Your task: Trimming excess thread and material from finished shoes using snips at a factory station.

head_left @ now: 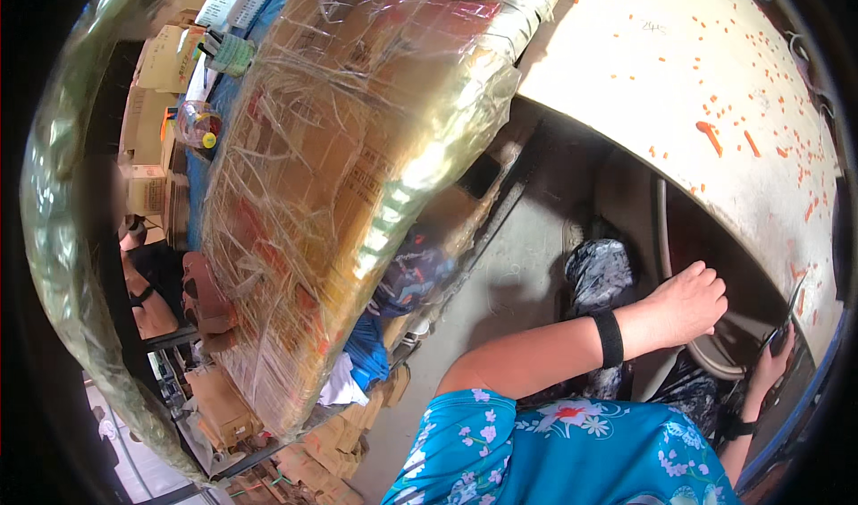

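Note:
My left hand (pixel 686 306) is curled closed near the rim of the pale table, its knuckles turned up; whatever lies inside the fingers, if anything, is hidden. Further right, my right hand (pixel 774 358) grips a slim cutting tool (pixel 794 307), with dark handles and a thin metal blade pointing up over the table's edge. It looks like scissors or snips. Many small orange bits are scattered over the pale tabletop (pixel 617 67). Two larger orange pieces lie among them: a forked one (pixel 710 138) and a straight one (pixel 752 144).
On the left rises a large cardboard slab wrapped in clear film (pixel 304 147). A dark phone-like object (pixel 481 175) rests beside it. Blue cloth (pixel 366 349) and cardboard boxes (pixel 223 402) are lower down. Another person's arm (pixel 147 299) shows at far left. A curved metal tube (pixel 662 228) runs under the table.

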Available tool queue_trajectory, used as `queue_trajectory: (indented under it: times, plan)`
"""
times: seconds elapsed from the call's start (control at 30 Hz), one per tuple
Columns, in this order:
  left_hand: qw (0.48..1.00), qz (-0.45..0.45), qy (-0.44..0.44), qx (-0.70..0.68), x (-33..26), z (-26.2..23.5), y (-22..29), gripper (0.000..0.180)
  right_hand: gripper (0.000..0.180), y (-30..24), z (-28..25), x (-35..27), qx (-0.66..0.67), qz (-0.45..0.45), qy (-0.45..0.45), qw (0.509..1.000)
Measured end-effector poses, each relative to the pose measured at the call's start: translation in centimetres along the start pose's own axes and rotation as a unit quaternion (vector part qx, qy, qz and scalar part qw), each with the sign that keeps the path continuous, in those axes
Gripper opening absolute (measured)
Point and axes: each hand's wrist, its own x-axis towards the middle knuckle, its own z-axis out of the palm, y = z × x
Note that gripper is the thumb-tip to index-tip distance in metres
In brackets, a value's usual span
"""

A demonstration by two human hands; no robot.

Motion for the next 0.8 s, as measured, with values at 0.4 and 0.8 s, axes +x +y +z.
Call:
queue_trajectory:
  times: [0.4,0.8]
  plan:
    - [0.989,-0.119,-0.077,-0.04,1.2,1.7,-0.5,0.036,0.051,-0.4,-0.4,-0.4,0.004,-0.012,0.007,1.0]
    - [0.987,-0.15,-0.063,0.004,1.5,3.0,-0.3,0.029,0.052,0.1,0.1,1.2,-0.045,-0.014,0.01,0.999]
